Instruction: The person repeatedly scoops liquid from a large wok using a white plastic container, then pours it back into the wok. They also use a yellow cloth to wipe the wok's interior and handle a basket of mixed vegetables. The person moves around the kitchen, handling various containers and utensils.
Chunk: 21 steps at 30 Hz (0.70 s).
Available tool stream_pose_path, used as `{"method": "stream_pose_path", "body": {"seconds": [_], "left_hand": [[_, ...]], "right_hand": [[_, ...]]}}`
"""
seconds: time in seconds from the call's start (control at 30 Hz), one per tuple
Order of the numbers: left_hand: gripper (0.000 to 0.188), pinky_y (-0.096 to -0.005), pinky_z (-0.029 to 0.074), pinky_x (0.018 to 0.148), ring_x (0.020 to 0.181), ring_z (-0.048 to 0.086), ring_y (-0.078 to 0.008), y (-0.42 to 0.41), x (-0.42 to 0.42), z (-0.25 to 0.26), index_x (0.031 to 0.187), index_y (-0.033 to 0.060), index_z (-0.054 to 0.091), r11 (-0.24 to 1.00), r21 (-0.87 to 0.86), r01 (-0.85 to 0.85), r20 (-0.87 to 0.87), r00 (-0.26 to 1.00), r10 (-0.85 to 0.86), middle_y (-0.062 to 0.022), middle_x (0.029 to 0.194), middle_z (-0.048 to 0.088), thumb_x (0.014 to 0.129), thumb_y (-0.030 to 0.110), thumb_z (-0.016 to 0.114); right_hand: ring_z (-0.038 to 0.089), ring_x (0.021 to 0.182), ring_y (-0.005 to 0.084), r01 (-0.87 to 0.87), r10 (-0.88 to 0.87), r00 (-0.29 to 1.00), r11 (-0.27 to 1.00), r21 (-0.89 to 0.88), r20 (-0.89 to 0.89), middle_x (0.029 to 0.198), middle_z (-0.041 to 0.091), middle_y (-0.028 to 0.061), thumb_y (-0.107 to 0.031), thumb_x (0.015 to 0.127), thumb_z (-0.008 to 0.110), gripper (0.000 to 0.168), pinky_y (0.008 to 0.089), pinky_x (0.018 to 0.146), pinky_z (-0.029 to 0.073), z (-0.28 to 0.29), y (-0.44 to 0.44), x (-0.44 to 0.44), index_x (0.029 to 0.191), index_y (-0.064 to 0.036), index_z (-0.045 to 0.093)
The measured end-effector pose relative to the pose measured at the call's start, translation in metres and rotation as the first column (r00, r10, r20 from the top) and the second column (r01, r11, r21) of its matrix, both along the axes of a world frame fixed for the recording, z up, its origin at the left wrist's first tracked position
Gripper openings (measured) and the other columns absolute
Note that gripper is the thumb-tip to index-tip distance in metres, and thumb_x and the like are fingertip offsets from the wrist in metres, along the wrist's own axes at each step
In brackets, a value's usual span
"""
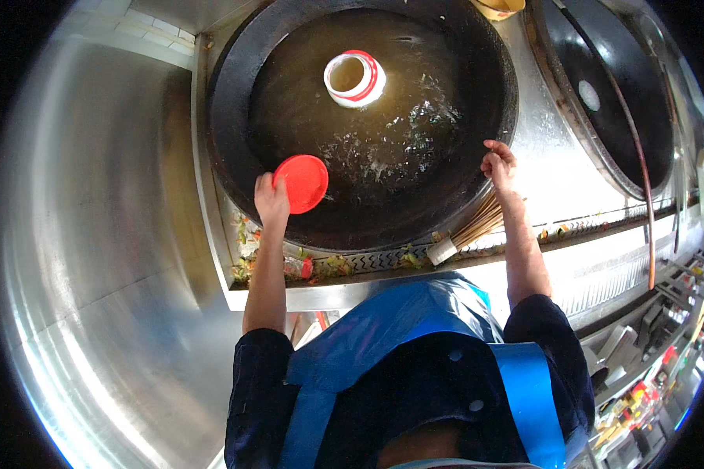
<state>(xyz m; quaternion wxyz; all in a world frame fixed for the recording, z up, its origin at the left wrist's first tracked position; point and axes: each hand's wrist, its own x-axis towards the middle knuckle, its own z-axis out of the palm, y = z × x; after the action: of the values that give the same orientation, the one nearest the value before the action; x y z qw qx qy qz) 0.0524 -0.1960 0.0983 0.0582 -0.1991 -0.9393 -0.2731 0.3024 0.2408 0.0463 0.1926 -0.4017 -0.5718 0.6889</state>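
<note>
My left hand grips the edge of a round red plastic lid over the near left part of a big dark wok. Murky water with light glints lies in the wok. In it, towards the far side, sits a white plastic jar with a red band and an open mouth. My right hand is at the wok's right rim, its fingers curled and nothing visible in them. Just below that hand, a bamboo wok brush with a pale bound end leans against the rim.
A second wok with a long-handled tool across it is at the right. Food scraps and a clear bottle with a red cap lie in the gutter in front of me. A yellowish bowl stands at the far edge; a metal wall rises left.
</note>
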Motion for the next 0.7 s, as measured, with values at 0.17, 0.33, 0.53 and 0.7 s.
{"method": "stream_pose_path", "body": {"seconds": [0.17,0.33,0.53,0.7], "left_hand": [[0.028,-0.029,0.045,0.08,0.087,0.056,-0.0141,-0.006,0.074,0.021,0.1,-0.0017,0.061,0.72,0.468,-0.512,0.569,0.798,0.198,-0.0053,0.091,0.063,0.096,0.023,0.049],[0.027,-0.0305,0.043,0.089,0.103,0.055,-0.0168,-0.017,0.091,0.002,0.112,0.0005,0.061,0.836,0.479,-0.268,0.522,0.852,-0.026,-0.0118,0.111,0.061,0.094,0.019,0.052],[0.025,-0.0404,0.036,0.103,0.124,0.043,-0.036,0.113,0.035,0.044,0.105,0.0039,0.066,0.921,0.251,0.297,0.187,0.919,-0.347,-0.0253,0.129,0.048,0.09,0.021,0.056],[0.037,-0.0446,0.032,0.106,0.127,0.037,-0.0425,0.233,-0.033,0.018,0.106,0.0052,0.066,0.885,0.03,0.465,0.155,0.873,-0.463,-0.0312,0.136,0.038,0.088,0.036,0.054]], "right_hand": [[0.054,0.056,0.01,-0.308,0.309,0.95,0.951,-0.023,0.038,0.067,0.058,0.0027,-0.004,0.082,0.05,0.019,0.0242,0.05,0.044,0.028,-0.011,-0.057,0.095,-0.004,0.064],[0.053,0.057,0.0102,-0.597,0.59,0.792,0.802,-0.006,0.155,0.069,0.059,0.003,-0.008,0.086,0.049,0.018,0.0249,0.054,0.044,0.041,-0.064,-0.101,0.096,-0.003,0.064],[0.045,0.054,0.007,-0.045,0.041,0.999,0.975,0.219,0.023,0.067,0.054,-0.0032,-0.013,0.087,0.054,0.015,0.024,0.049,0.039,0.019,-0.036,-0.046,0.094,-0.008,0.066],[0.05,0.07,0.0101,0.284,-0.289,0.955,0.832,0.477,-0.066,0.079,0.061,0.0015,-0.011,0.085,0.053,0.017,0.0249,0.065,0.043,-0.06,0.077,0.068,0.093,-0.002,0.065]]}}
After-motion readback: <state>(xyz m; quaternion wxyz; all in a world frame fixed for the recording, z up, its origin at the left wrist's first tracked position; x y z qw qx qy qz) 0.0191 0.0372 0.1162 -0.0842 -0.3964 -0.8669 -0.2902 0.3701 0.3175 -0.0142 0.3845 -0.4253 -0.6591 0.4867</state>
